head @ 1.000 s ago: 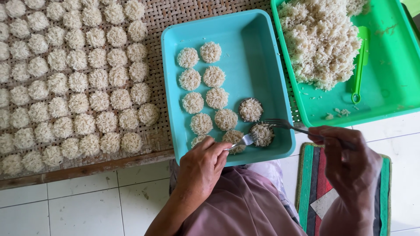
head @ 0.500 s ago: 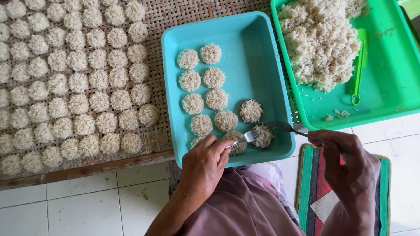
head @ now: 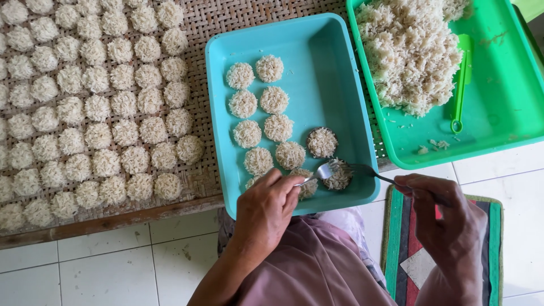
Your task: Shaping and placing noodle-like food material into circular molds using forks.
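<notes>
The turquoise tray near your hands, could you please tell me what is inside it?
The turquoise tray holds round rice cakes in two columns, two more in dark ring moulds, and the fork in the right hand. The left hand covers the nearest cakes.

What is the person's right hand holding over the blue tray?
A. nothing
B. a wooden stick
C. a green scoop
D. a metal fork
D: the right hand grips a metal fork whose tines rest on a rice cake in the blue tray; the green scoop lies untouched in the green tray.
</notes>
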